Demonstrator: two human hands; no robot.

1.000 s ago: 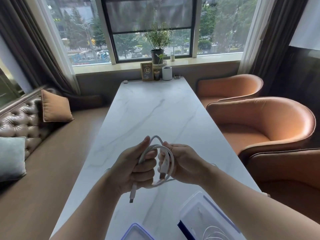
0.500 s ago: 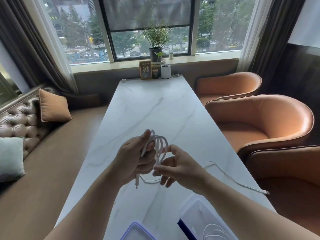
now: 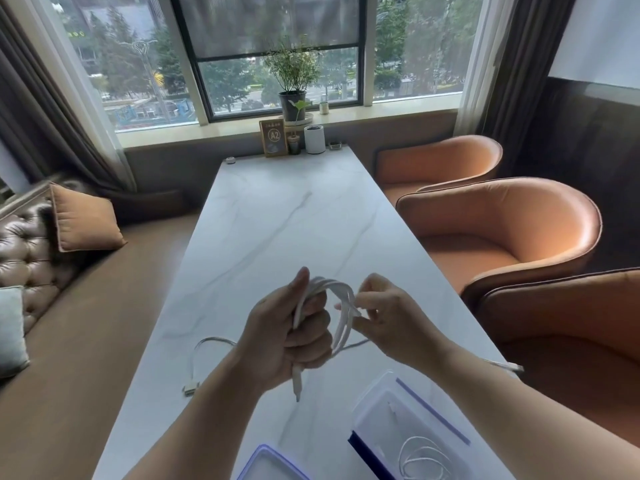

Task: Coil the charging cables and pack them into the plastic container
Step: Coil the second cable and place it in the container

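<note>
Aloft, cable coil in L hand, R hand on loop.

White is being recorded for the cable coil in the grip. White marble with grey veining is being shown by the table beneath the grip. Below and right of the grip, clear plastic with a blue strip and a dark navy edge is being noted on the container. A white cable is being seen inside. A blue border is being noted on the lid below the grip. Orange is being logged for the armchairs right of the grip, and brown tufting for the sofa to its left.
</note>
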